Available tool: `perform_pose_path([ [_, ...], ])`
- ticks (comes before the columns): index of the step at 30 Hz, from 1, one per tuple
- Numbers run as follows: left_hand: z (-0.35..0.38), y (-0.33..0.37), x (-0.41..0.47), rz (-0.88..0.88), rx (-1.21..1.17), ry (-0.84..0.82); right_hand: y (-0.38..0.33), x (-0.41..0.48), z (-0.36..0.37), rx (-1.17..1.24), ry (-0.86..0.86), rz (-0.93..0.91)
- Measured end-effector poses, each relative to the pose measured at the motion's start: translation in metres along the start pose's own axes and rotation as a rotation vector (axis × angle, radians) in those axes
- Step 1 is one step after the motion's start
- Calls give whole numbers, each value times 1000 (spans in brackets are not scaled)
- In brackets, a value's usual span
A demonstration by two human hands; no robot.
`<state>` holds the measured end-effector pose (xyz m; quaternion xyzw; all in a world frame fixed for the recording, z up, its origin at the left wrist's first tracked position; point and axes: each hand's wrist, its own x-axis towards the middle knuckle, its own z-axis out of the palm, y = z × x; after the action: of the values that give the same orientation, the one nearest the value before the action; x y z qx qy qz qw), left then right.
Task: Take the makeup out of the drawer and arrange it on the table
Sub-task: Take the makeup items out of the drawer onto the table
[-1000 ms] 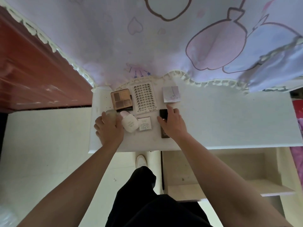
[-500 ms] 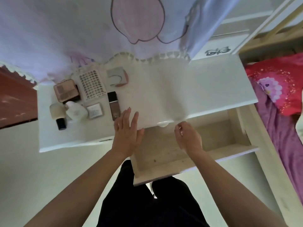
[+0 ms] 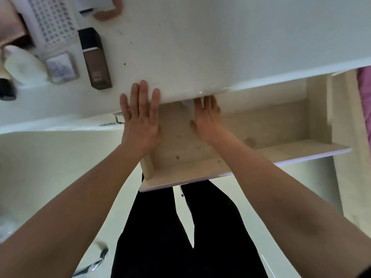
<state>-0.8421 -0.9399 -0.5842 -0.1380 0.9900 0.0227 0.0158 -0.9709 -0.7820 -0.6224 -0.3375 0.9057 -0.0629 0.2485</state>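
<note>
Left hand (image 3: 140, 119) flat, released, on table (image 3: 220, 47) edge. Right hand (image 3: 206, 119) reaches into drawer (image 3: 281, 125), fingertips hidden, grip unclear. Small white thing (image 3: 187, 103) at right fingertips. Arranged makeup (image 3: 96, 59) up-left of left hand.

The white table (image 3: 200, 47) fills the view from nine to two o'clock. Below its front edge the drawer (image 3: 200, 173) stands pulled open, its pale wooden floor spotted with stains. The left hand (image 3: 140, 121) lies flat, fingers straight, their tips on the table's front edge at eleven o'clock. The right hand (image 3: 206, 119) reaches into the drawer near twelve o'clock, its fingertips hidden under the table edge beside a small white thing (image 3: 186, 102). At ten o'clock on the table lie a dark brown bottle (image 3: 96, 61), a square compact (image 3: 61, 68), a white bottle (image 3: 22, 65) and a dotted sheet (image 3: 52, 19). Black trousers (image 3: 180, 237) show at six o'clock
</note>
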Motion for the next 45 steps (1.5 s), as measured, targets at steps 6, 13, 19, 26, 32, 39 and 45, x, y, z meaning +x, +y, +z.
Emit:
perform_pose_path([
  [6,-5,-1,-1,15,-7,-77,1,24,10,-130,-62,-97],
  [13,-11,-4,-1,32,-1,-173,7,-38,42,-101,-55,-173],
  [19,-16,-5,1,27,37,-247,6,-52,35,174,-103,34],
  [26,-49,-3,7,-11,-19,-452,-8,-76,-22,366,72,222],
  [32,-85,-29,8,-5,-190,-107,-35,-81,-73,417,279,251],
  [39,-86,-106,18,-111,9,-100,-92,-3,-130,440,390,53],
  [45,-81,-152,36,-114,-35,-154,-150,78,-169,383,422,-57],
])
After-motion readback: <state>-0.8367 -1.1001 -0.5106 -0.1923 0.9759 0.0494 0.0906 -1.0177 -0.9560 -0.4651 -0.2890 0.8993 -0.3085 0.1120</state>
